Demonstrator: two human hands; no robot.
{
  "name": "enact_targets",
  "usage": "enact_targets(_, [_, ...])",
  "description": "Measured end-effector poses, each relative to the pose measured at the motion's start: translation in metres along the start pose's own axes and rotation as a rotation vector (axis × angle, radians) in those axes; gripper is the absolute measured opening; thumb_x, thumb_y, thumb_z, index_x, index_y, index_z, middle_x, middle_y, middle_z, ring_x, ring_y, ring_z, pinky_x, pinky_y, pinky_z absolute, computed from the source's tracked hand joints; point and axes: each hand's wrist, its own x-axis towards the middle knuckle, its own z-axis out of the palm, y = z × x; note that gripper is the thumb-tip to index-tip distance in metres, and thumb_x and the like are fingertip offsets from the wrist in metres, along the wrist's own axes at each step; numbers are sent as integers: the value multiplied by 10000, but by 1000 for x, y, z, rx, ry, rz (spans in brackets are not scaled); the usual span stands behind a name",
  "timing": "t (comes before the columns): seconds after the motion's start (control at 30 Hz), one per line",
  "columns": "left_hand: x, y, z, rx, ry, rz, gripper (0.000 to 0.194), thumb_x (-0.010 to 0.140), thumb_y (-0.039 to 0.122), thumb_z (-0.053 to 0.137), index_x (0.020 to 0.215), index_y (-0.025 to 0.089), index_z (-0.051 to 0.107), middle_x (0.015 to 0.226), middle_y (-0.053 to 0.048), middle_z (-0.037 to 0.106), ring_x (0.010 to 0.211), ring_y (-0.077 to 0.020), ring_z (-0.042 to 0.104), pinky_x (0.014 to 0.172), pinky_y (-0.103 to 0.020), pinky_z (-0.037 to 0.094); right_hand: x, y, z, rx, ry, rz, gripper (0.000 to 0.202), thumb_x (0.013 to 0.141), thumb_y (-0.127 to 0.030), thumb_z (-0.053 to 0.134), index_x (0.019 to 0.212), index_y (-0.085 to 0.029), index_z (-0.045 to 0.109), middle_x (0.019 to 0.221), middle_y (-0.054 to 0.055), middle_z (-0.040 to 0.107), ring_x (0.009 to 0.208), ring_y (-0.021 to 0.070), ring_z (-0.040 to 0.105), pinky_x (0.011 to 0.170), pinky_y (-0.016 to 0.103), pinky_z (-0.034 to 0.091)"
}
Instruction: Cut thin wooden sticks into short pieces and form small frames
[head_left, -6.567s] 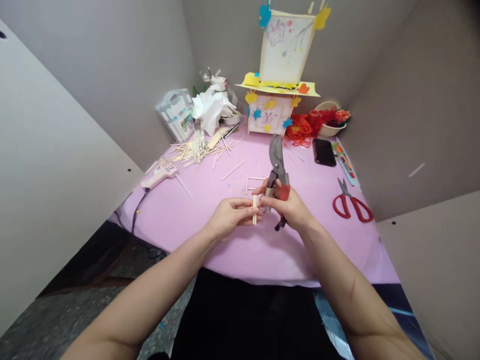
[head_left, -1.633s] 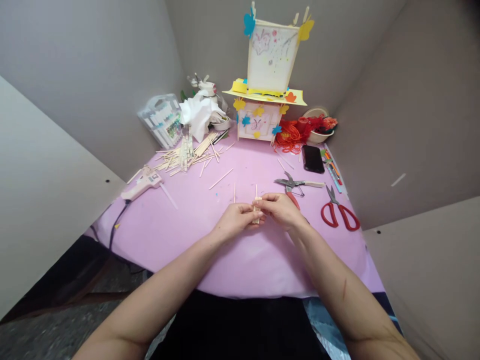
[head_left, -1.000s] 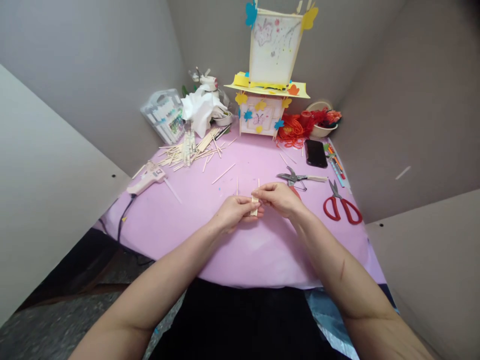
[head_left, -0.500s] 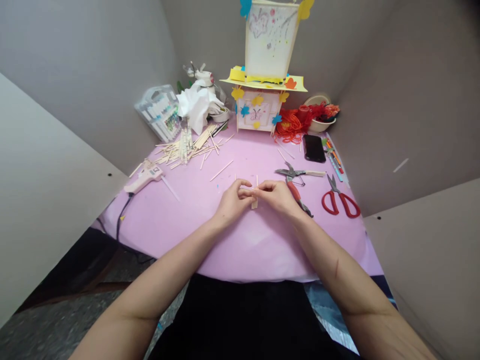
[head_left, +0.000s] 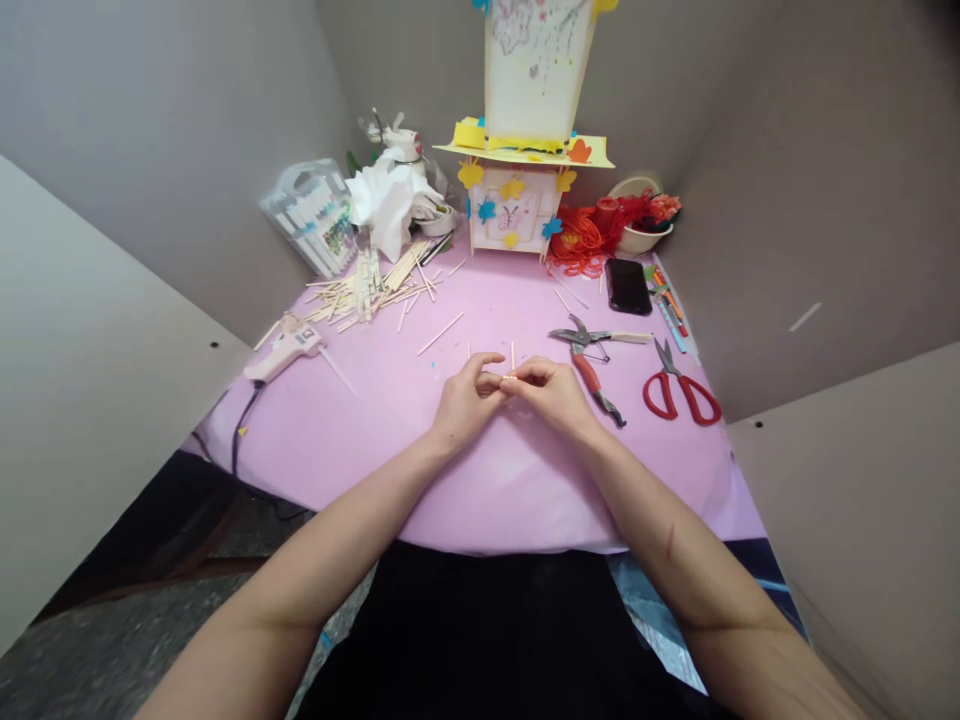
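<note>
Between my fingertips is a small bundle of short wooden sticks [head_left: 510, 377], its ends turned toward me. My left hand [head_left: 470, 400] pinches it from the left, with the index finger curved above. From the other side my right hand [head_left: 551, 393] grips it between thumb and fingers. Most of the bundle is hidden by the fingers. Just beyond my right hand, a pale stick [head_left: 513, 354] lies on the pink-covered table [head_left: 480, 490]. Cutting pliers [head_left: 587, 372] with red and pale handles rest open to the right of my hands.
Red-handled scissors [head_left: 679, 388] and a black phone [head_left: 628, 287] lie at the right. On the left are a hot glue gun [head_left: 289, 350] and a pile of wooden sticks [head_left: 375, 290]. A decorated paper lantern [head_left: 514, 205] stands at the back beside red cord [head_left: 581, 240].
The bundle has tipped in my fingers: its sticks pointed down toward me before, and now mainly their ends show. Both hands stay together at the same spot. The view has shifted slightly.
</note>
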Motion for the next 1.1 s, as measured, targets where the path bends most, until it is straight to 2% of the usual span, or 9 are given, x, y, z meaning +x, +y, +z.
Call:
enact_targets(0.13, [0,-4,0,-18,-10,3,391,753,204,652,1115,178,506,831,-27,723,747,-140,692,769,-277,542,-2,3,-2,21,-20,20,176,717,-304,682,825,-165,696,781,46,674,688,152,601,631,273,462])
enact_targets(0.43, [-1,-6,-1,-11,-18,-19,324,734,154,628,1042,180,530,845,-22,726,802,-159,700,811,-300,534,-2,1,-6,-170,-30,-49,162,756,-314,625,768,-158,665,733,33,662,632,131,565,603,257,441])
enact_targets(0.63, [-2,-6,-1,-31,-15,-33,333,722,146,636,1041,173,543,850,-23,734,802,-165,703,795,-289,541,-2,2,-7,-183,-53,-91,150,778,-298,628,783,-158,680,756,36,674,646,129,572,615,251,432])
enact_targets(0.83, [-3,-9,1,49,-8,30,417,748,152,639,1154,176,546,884,-25,742,820,-151,701,822,-275,536,-4,7,-8,-159,-57,-110,150,793,-302,627,795,-164,686,748,28,665,651,127,568,618,250,432])
enact_targets(1.0, [-4,-15,3,124,-20,99,564,773,119,614,1309,212,467,930,-8,739,853,-135,694,860,-270,518,-4,9,-8,-106,-59,-117,139,794,-298,632,785,-168,682,757,27,654,666,129,572,631,256,440])
enact_targets(1.1, [-5,-15,3,165,-21,120,580,791,124,603,1338,223,437,938,3,738,858,-127,690,860,-257,508,-4,11,-8,-83,-57,-114,136,787,-298,643,790,-168,686,768,30,656,674,133,575,635,262,441])
